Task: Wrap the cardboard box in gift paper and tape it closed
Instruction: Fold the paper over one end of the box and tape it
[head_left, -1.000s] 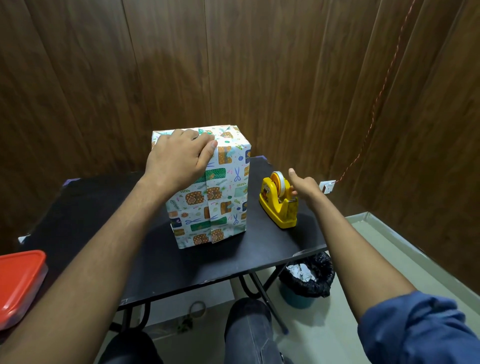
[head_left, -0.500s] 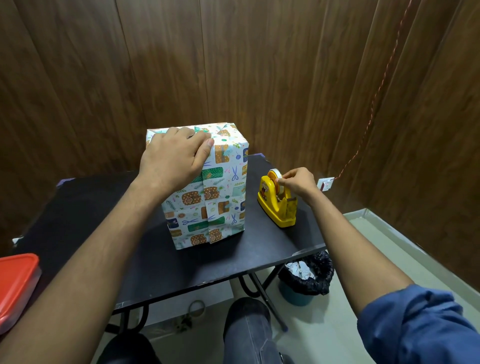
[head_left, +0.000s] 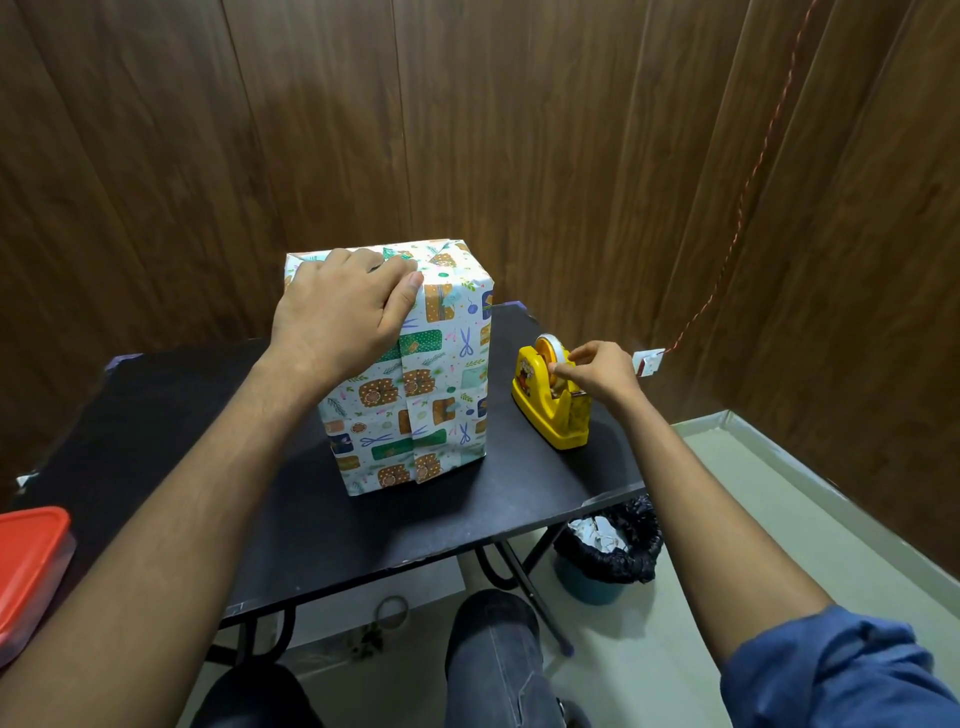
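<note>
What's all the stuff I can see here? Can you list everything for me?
wrapped box: one, white patterned paper, upright on the table
tape dispenser: one, yellow, right of the box
table: one, black
container: one, red lid, far left
bin: one, black liner, floor under table's right edge
cord: one, reddish, on wall
left hand: pressing the box's top edge
right hand: fingers pinching at the tape roll
</note>
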